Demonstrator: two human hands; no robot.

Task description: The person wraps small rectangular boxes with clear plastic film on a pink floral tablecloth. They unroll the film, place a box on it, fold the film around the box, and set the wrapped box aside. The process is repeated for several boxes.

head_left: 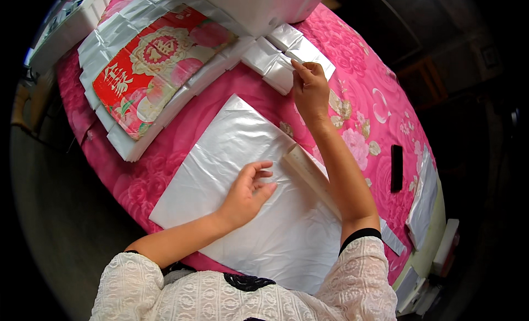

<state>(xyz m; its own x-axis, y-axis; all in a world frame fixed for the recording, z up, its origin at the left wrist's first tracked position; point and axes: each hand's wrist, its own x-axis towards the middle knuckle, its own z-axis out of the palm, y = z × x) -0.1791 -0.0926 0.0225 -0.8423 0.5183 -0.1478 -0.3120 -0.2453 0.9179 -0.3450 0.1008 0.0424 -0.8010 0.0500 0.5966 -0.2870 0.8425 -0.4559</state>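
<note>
My left hand (pixel 248 193) hovers over or rests lightly on a large silvery-white plastic sheet (pixel 220 155), its fingers loosely curled and apart, with nothing in them. Farther out, my right hand (pixel 312 95) has thumb and fingertips pressed together beside a group of small folded silvery-white plastic packets (pixel 279 59). Whatever those fingertips may pinch is too small to make out. A pale, narrow flat strip (pixel 311 175) lies along the sheet's right side, partly covered by my right forearm.
At the far left, a red decorated flat piece (pixel 165 62) lies on rows of folded silvery packets (pixel 118 136). Behind stands a white box (pixel 264 6); another white container (pixel 71 23) is far left. A black phone-like object (pixel 396 168) lies right on the pink floral tablecloth (pixel 352 56).
</note>
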